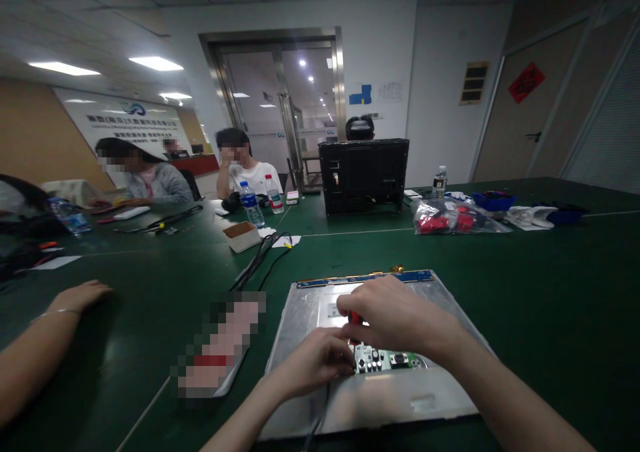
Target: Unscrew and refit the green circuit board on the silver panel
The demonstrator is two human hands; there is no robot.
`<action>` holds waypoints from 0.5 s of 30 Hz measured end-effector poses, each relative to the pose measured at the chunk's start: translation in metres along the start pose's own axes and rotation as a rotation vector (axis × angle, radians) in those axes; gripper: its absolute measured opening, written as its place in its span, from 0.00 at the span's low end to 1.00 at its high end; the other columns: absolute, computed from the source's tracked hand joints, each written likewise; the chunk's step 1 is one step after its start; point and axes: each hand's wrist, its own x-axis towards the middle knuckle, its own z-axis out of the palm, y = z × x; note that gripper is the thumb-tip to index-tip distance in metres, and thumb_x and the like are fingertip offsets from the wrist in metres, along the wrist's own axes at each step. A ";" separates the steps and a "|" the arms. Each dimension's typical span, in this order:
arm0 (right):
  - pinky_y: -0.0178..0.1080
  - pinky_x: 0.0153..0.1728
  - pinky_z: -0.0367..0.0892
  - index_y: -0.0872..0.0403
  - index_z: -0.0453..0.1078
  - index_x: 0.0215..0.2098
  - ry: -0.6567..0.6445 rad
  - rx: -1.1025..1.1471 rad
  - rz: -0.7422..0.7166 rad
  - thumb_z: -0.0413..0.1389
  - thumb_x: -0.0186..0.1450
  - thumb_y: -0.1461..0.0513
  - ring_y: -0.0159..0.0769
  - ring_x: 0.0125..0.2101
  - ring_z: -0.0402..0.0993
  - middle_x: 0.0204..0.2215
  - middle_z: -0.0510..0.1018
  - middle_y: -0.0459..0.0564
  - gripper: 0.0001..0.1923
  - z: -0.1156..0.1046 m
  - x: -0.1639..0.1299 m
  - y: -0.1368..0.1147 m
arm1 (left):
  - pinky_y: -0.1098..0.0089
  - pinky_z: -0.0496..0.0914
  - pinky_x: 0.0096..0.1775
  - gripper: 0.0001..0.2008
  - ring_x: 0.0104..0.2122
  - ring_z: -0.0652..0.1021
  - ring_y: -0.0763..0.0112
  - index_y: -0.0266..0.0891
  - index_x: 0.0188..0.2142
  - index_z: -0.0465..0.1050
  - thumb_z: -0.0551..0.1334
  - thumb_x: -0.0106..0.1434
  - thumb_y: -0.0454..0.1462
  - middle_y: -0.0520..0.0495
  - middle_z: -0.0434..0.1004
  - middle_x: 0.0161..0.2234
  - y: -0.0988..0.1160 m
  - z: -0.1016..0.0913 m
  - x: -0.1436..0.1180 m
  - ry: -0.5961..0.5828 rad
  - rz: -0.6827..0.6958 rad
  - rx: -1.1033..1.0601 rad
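At the far left, another person's bare forearm with a thin bracelet (56, 313) lies on the dark green desk (550, 292), its hand flat and apart from the work. Right of it, a blurred pinkish slab (220, 352) lies on the desk, just beside the left edge of a flat silver sheet-metal panel (380, 399) that sits in front of the wearer. The left hand (315, 362) rests on that panel with its fingers curled shut, its grip pinched down at the edge of a small green circuit board (387, 359) set into the panel's middle; what the fingertips hold is hidden. The right hand (395, 312) hovers just above and beyond it, its grip closed round a red-handled tool (354, 319), of which only a bit of red shows beneath the fingers, pointing down at the board. A blue strip (365, 280) runs along the panel's far edge. Black cables (257, 262) trail away from the panel's left corner towards a small open cardboard box (241, 235). Farther back stands a black rectangular housing (363, 174), and to its right a clear plastic bag of red parts (443, 219).
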 end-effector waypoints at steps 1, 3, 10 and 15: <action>0.35 0.22 0.46 0.52 0.71 0.35 -0.012 0.013 -0.013 0.55 0.62 0.59 0.35 0.28 0.71 0.29 0.78 0.47 0.06 -0.001 -0.001 0.000 | 0.74 0.65 0.34 0.08 0.31 0.74 0.70 0.37 0.30 0.77 0.61 0.54 0.26 0.51 0.75 0.33 0.000 0.000 0.000 0.006 -0.001 -0.004; 0.35 0.24 0.49 0.52 0.70 0.38 -0.031 0.060 -0.053 0.55 0.62 0.59 0.35 0.30 0.71 0.34 0.78 0.48 0.08 -0.003 -0.003 0.001 | 0.74 0.65 0.34 0.08 0.32 0.74 0.70 0.37 0.29 0.76 0.62 0.54 0.25 0.51 0.75 0.33 -0.001 0.000 0.001 0.014 0.005 -0.005; 0.35 0.26 0.52 0.54 0.67 0.42 -0.046 0.111 -0.073 0.55 0.59 0.63 0.36 0.32 0.70 0.37 0.77 0.50 0.12 -0.005 -0.007 0.000 | 0.74 0.66 0.35 0.08 0.33 0.74 0.69 0.37 0.29 0.77 0.62 0.54 0.26 0.50 0.75 0.33 -0.004 0.002 0.001 0.011 0.025 0.019; 0.35 0.23 0.49 0.53 0.68 0.36 -0.010 0.054 -0.020 0.53 0.62 0.61 0.35 0.28 0.71 0.31 0.78 0.47 0.05 -0.004 -0.004 -0.002 | 0.74 0.65 0.35 0.09 0.34 0.74 0.69 0.38 0.31 0.77 0.61 0.54 0.25 0.50 0.75 0.35 -0.004 0.001 0.001 -0.001 0.020 0.019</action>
